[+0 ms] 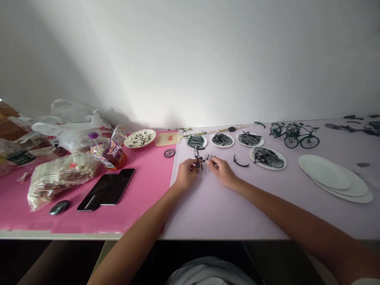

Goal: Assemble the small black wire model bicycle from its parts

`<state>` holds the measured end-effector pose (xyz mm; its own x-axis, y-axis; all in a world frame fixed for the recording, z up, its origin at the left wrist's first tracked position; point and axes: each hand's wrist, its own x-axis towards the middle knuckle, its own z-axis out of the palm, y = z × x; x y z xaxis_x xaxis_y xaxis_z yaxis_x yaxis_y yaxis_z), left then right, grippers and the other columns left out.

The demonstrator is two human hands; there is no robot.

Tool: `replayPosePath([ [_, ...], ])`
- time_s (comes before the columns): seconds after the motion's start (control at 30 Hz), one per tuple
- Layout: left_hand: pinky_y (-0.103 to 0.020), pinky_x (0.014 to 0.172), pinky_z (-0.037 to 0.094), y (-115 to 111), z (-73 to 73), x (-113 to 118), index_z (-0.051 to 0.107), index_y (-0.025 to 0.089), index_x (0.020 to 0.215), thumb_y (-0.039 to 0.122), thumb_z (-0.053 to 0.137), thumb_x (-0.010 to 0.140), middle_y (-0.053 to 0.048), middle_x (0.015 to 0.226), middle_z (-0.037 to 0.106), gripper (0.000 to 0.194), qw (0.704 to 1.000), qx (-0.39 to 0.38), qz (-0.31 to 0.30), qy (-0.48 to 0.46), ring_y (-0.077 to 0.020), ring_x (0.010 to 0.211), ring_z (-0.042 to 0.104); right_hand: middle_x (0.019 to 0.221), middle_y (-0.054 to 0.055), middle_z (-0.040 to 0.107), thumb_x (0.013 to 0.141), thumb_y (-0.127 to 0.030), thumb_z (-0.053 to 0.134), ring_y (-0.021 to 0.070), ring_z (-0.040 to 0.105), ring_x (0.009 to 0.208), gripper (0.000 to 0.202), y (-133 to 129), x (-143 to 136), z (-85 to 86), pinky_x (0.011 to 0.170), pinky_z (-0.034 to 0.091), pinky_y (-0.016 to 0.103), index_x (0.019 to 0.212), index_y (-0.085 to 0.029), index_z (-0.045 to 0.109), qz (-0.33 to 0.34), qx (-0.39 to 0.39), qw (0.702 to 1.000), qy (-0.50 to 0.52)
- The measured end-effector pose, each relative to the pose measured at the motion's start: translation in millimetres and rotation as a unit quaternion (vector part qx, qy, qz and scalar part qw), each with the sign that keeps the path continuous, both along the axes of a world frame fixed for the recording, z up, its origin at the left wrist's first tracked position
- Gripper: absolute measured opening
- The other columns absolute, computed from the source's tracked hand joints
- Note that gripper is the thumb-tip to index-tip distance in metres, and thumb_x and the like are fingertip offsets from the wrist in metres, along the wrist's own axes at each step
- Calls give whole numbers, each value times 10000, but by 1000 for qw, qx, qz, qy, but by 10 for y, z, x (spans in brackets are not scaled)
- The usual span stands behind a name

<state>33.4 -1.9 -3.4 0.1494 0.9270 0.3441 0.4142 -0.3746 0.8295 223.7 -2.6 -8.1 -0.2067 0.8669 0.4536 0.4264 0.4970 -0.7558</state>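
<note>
The left hand [185, 174] pinches a small dark bicycle-model part [198, 159], a frame piece as far as it can be made out, and holds it upright just above the pale mat [213, 206] on the tabletop [89, 233]. The right hand [221, 170] is beside it, fingertips pressed together on something very thin at the part's right side; what that sliver is cannot be told.

The main risk, as I judge it, is that the piece is tiny and gripped only at the fingertips. A slip could flick it across the smooth mat, toward the plates of loose parts or off the front edge, where it would be hard to find. A loose wheel [169, 152] lies on the pink mat [133, 186] and a curved dark strip [240, 162] lies near the right hand; a careless sweep of the wrist could knock either away. Forcing thin wire pieces together at a wrong angle could also bend them.

Much is hard to read. The small plates [222, 139] behind the hands hold tangled dark parts whose kinds cannot be separated. The finished green bicycle models [297, 135] overlap one another. Further pieces at the far right edge are cut off, as are the bags [59, 174] at the left. The fingers hide how the held part and the thin piece meet.
</note>
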Motion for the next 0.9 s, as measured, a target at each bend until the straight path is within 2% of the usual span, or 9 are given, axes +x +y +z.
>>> replayPosePath([
  [0.33, -219, 640, 514, 4, 0, -6, 748, 146, 1059, 16, 497, 786, -45, 913, 748, 393, 1000, -3, 0, -2, -106, 619, 641, 893, 38, 651, 960, -462, 554, 153, 540, 673, 241, 27, -9, -49, 591, 430, 280, 917, -225, 543, 23, 0, 999, 42],
  [0.6, -223, 642, 525, 4, -24, -2, 745, 143, 1053, 0, 477, 739, -46, 904, 744, 437, 1000, 0, -6, -5, -107, 614, 633, 963, 58, 661, 998, -453, 504, 191, 605, 805, 219, -27, -15, -7, 624, 462, 297, 991, -237, 543, 31, 1, 999, 29],
  [0.67, -224, 640, 527, 3, -25, 1, 745, 146, 1048, 6, 486, 743, -49, 917, 746, 424, 1000, -2, -7, -6, -106, 612, 631, 916, 55, 657, 1027, -464, 450, 201, 596, 796, 251, -18, -3, -16, 659, 468, 315, 968, -238, 545, 1, 11, 1000, 6],
  [0.77, -226, 642, 527, -3, -20, 4, 747, 149, 1047, 5, 489, 742, -58, 952, 748, 425, 1000, -7, -9, -4, -106, 617, 634, 801, 56, 624, 1068, -468, 350, 223, 584, 787, 377, 21, 15, -46, 732, 467, 350, 812, -244, 515, -38, 36, 998, -38],
  [0.9, -226, 647, 520, -9, -14, 4, 748, 151, 1042, -10, 486, 719, -51, 930, 743, 446, 1000, -6, -11, 3, -110, 631, 637, 716, 46, 560, 1075, -476, 323, 227, 554, 739, 447, 58, 20, -66, 724, 449, 357, 699, -253, 417, -50, 57, 995, -63],
])
